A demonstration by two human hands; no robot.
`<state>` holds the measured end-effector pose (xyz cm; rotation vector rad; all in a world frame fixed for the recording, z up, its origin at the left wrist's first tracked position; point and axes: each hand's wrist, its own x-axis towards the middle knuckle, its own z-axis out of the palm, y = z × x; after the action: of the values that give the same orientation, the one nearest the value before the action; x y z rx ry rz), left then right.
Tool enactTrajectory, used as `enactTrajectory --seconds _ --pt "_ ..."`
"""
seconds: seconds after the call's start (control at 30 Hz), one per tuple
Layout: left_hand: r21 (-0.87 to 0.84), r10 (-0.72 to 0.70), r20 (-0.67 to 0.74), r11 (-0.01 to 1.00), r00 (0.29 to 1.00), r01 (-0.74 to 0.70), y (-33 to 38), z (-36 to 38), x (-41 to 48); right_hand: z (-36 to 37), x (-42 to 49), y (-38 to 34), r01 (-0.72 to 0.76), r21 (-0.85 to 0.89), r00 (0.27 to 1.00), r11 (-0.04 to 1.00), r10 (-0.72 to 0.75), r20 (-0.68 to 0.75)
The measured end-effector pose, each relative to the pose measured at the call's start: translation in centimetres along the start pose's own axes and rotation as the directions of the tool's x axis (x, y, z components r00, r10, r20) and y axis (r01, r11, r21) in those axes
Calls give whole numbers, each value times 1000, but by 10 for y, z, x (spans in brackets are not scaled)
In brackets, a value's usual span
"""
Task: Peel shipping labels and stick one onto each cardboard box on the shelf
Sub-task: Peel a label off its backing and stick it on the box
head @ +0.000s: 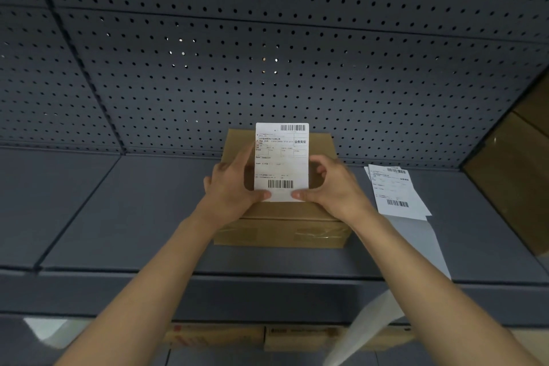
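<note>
A white shipping label (281, 157) with two barcodes is held upright over a brown cardboard box (282, 227) that sits on the grey shelf (142, 217). My left hand (230, 184) pinches the label's lower left corner, thumb on its front. My right hand (332, 184) pinches the lower right corner, fingers curled behind the sheet. The label hides the middle of the box top, and whether it touches the box I cannot tell.
A small stack of more labels (396, 192) lies on the shelf right of the box, with a long white backing strip (416, 249) trailing off the shelf's front edge. A brown carton (517, 169) stands at the right. A perforated grey panel (267, 53) backs the shelf; boxes (267, 336) sit below.
</note>
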<state>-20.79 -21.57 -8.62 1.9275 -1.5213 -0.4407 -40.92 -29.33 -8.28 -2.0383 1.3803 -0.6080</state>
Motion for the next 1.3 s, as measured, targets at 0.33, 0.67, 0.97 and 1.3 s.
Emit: enactTrajectory --seconds 0.33,0.67,0.97,1.3 --pt "147 -110 -74 982 991 120 -10 1 2 0 6 4 -2 -56 999 998 -1 -54" --pt "43 -233 -14 971 972 234 -17 2 26 5 31 8 -74 -175 987 982 47 -154" --pt "65 -296 -18 953 955 297 -17 5 62 7 67 3 -179 -239 970 954 131 -203" --pt "118 -371 -38 920 928 373 -15 7 84 11 94 -3 -305 -266 940 914 243 -240"
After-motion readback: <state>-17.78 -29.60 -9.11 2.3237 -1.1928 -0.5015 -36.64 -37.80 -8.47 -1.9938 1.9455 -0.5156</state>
